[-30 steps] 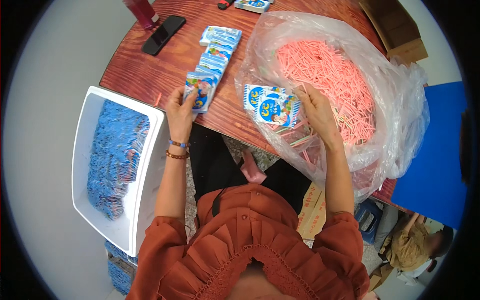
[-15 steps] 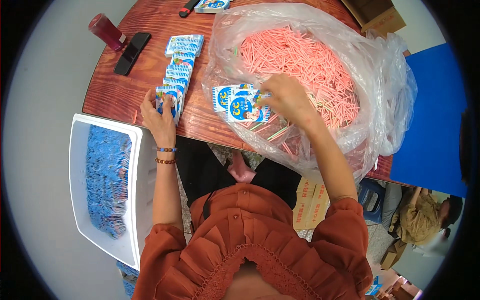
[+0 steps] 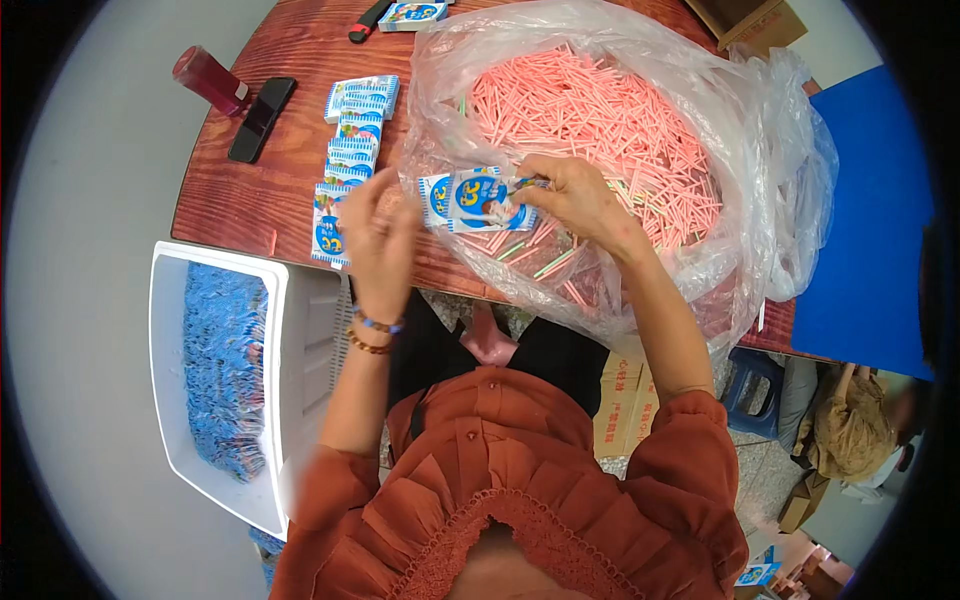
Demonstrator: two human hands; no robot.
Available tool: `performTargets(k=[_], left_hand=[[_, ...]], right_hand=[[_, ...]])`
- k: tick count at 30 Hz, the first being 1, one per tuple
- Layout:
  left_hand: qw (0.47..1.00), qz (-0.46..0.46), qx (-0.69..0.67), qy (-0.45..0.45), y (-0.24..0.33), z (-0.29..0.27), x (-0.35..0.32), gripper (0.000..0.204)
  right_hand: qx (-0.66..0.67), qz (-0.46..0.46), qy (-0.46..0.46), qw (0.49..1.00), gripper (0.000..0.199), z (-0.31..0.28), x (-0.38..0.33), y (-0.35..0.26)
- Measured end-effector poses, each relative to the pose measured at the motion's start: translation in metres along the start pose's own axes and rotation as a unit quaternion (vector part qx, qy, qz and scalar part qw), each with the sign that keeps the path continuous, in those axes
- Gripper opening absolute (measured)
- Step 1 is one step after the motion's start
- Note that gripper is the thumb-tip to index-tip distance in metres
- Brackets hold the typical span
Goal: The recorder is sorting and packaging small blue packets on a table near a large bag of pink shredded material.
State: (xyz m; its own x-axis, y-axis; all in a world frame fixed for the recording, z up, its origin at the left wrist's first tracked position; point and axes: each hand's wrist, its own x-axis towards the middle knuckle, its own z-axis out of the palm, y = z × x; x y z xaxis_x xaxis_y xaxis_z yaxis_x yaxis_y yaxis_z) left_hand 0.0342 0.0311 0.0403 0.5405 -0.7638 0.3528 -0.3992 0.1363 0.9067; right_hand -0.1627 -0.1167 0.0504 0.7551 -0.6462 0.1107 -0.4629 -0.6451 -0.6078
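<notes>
My right hand pinches the right edge of a small blue-and-white printed packet. Similar packets lie under and beside it, on the near left side of a clear plastic bag. Heaped inside that bag are many short pink sticks, with a few green ones among them. My left hand is smeared by motion over the table's near edge, and its fingers cannot be read clearly. Just left of it, an overlapping column of the same packets runs away from me along the wooden table.
A white foam box full of blue packets stands at the left below the table. Farther back are a black phone, a red-filled bottle, a red-and-black cutter and a cardboard box. Another person sits at lower right.
My left hand has left the near end of the packet column and moved right toward the other packets. My right hand stays near the bag, and the packet at its fingers has shifted slightly.
</notes>
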Motion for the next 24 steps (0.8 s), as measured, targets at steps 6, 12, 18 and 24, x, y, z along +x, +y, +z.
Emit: performTargets(k=[6, 12, 18, 24], left_hand=[[0.963, -0.137, -0.21, -0.097, -0.005, 0.051, 0.003, 0.019], [0.927, -0.197, -0.319, -0.023, -0.001, 0.065, -0.007, 0.012], [0.894, -0.251, -0.372, -0.007, -0.007, 0.064, -0.011, 0.013], [0.883, -0.253, -0.394, -0.013, -0.007, 0.06, -0.013, 0.012]], right_hand=[[0.338, 0.025, 0.006, 0.941, 0.006, 0.005, -0.006, -0.016], [0.42, 0.059, 0.063, 0.904, 0.013, 0.024, -0.014, -0.007], [0.397, 0.092, 0.057, 0.911, 0.013, 0.03, -0.016, -0.009], [0.485, 0.054, 0.113, 0.866, 0.01, 0.045, -0.018, -0.013]])
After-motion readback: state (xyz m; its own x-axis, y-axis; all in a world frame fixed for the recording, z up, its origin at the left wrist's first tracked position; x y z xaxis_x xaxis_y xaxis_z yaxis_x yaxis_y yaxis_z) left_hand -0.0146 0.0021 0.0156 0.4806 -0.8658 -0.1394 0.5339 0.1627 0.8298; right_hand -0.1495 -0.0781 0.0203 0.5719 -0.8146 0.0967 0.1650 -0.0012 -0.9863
